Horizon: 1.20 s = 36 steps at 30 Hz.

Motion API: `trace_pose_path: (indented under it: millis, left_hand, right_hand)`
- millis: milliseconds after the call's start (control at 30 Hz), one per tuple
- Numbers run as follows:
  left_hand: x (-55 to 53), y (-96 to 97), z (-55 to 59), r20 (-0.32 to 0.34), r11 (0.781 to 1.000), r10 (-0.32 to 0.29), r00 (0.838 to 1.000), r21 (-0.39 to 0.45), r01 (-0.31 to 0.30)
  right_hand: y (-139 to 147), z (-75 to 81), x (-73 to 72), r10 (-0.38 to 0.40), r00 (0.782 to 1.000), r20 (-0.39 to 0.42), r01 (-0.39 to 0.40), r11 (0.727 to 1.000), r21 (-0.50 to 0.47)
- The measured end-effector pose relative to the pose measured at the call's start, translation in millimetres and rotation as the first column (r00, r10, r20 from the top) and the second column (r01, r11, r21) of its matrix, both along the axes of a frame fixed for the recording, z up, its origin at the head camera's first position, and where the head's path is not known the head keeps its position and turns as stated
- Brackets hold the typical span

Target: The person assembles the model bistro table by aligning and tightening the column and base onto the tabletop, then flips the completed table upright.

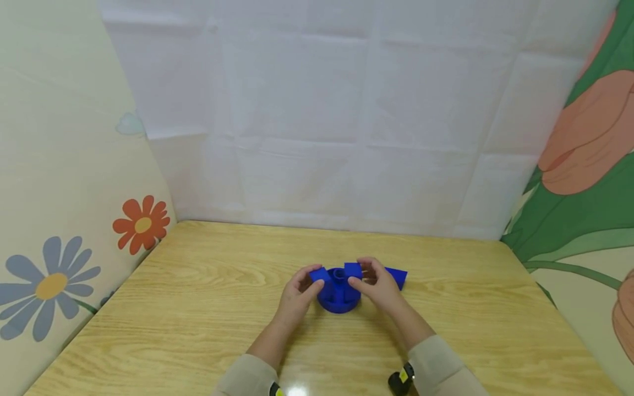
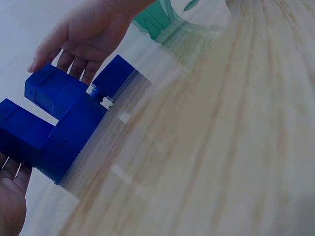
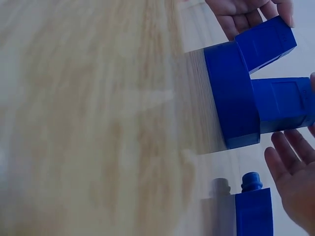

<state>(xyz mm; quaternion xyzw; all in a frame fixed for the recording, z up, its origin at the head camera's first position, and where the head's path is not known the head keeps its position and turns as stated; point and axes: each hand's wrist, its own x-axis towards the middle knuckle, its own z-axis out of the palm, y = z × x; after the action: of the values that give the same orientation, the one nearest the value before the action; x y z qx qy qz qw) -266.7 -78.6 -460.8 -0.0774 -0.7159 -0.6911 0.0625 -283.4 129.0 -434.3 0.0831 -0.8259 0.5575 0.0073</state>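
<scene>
A round blue plastic base (image 1: 339,306) rests on the table, with a short ring-like post at its middle. Two blocky blue pieces rise from it: a left piece (image 1: 320,275) and a right piece (image 1: 353,269). My left hand (image 1: 296,297) holds the left piece, thumb in front and fingers round the outer side. The right piece is held by my right hand (image 1: 382,286), its thumb on the near face. In the right wrist view both pieces (image 3: 266,43) lean apart in a V on the base (image 3: 231,93). Their joints with the base are partly hidden.
A loose blue piece (image 1: 397,277) lies on the table just right of the right hand. In the right wrist view it shows a round ridged knob (image 3: 251,181) on one end. A white cloth (image 1: 317,110) hangs behind the wood-grain table (image 1: 208,286).
</scene>
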Motion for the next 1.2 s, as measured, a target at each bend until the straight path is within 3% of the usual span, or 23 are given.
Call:
trace_pose_path:
  millis: [267,867,1200]
  left_hand:
    - [-0.7,0.1,-0.1,-0.02,1.0,0.006,1.0,0.005,-0.006]
    - [0.1,0.6,0.0,-0.017,1.0,0.001,1.0,-0.004,-0.001]
    - [0.2,0.7,0.5,-0.024,1.0,-0.002,1.0,0.004,0.003]
  right_hand:
    - [6,-2.6,3.6,0.008,0.999,-0.049,-0.011,0.999,-0.043]
    - [12,-2.6,7.1,0.002,1.0,0.004,-0.002,1.0,-0.003]
    - [19,-6.0,12.0,0.007,0.999,-0.035,-0.008,0.999,-0.038]
